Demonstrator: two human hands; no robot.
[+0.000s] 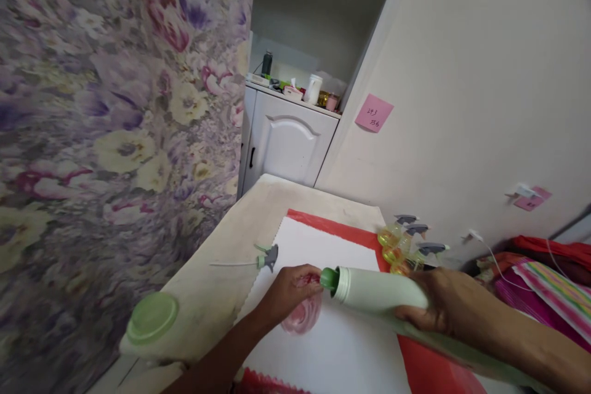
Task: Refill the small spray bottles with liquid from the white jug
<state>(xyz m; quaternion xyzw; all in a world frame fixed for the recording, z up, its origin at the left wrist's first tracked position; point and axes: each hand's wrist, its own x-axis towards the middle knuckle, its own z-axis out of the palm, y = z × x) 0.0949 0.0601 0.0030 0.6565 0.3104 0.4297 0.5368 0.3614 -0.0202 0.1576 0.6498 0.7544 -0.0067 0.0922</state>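
My left hand [295,286] is closed around the neck of a clear pink bottle [302,315] standing on a white sheet. In my right hand [438,301] is a large pale green bottle [373,286], tipped on its side with its neck pointing left. The bottle's darker green spout [329,279] is at the pink bottle's top, partly hidden by my left fingers. I cannot tell whether liquid is flowing. To the left lies a grey and green spray head [268,258] with a thin white tube. A round green cap [152,318] sits at the table's left edge.
Several yellow spray bottles [397,246] with grey triggers stand at the right by the wall. A white sheet [332,246] over red covering [305,215] lies on the cream table [221,243]. Colourful fabric [549,283] is piled at far right. A white cabinet [290,141] stands behind.
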